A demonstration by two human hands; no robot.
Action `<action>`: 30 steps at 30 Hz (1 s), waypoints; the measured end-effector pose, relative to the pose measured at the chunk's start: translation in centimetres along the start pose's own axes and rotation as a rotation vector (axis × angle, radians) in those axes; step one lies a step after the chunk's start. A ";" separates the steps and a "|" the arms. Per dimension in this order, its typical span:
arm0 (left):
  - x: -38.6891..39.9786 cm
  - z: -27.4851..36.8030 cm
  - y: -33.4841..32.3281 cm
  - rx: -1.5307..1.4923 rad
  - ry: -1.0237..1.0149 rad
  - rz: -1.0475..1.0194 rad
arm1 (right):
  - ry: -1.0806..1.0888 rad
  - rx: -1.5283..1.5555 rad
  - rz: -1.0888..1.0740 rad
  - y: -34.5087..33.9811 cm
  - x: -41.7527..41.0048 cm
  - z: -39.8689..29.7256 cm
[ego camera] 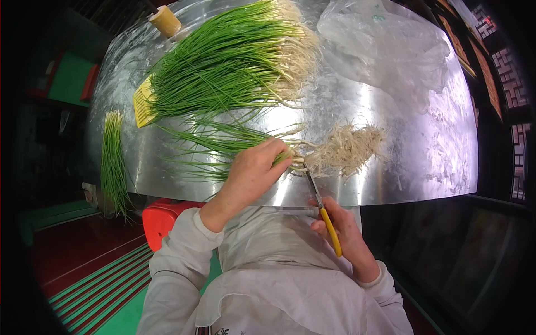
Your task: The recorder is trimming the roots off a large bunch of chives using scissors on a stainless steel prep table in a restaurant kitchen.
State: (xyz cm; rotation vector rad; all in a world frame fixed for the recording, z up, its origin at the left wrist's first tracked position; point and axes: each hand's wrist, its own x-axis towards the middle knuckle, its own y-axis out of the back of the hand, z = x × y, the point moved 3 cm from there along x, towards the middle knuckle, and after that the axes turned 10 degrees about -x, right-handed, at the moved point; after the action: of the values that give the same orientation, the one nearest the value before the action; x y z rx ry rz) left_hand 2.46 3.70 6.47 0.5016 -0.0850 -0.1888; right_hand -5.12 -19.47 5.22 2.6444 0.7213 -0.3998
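My left hand [257,165] grips a small bunch of green chives or thin scallions [213,140] near their white ends, with the leaves fanning out to the left. In my right hand [341,224] are scissors with yellow handles [331,232]. Their blades [312,182] meet the stems just below the roots, right beside my left fingertips; how far apart the blades are is hard to see. A tangled heap of pale roots [354,146] lies to the right of the blades. Beyond my hands spreads a large pile of the same greens [226,63], roots pointing right.
The metal table [418,167] bears a crumpled clear plastic bag [385,46] at the far right. A trimmed bundle of greens [113,161] overhangs the left edge. A yellow plastic piece [144,102] and a tan cylinder [166,21] lie further back. A red stool [159,224] stands below.
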 end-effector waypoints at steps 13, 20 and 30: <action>0.1 0.3 -0.7 -0.072 0.022 -0.080 | -0.008 -0.034 0.040 -0.2 0.0 -0.3; 0.1 0.6 -0.5 -0.049 0.065 -0.102 | 0.002 0.008 0.062 -1.0 -0.1 0.5; -0.2 0.4 -1.3 -0.037 0.017 -0.097 | 0.017 -0.046 0.075 -0.6 -0.2 -0.1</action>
State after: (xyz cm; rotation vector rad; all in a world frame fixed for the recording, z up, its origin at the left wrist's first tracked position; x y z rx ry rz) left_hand 2.04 2.41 6.14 0.4702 -0.0404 -0.2803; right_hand -5.62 -19.08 5.22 2.6253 0.6266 -0.3370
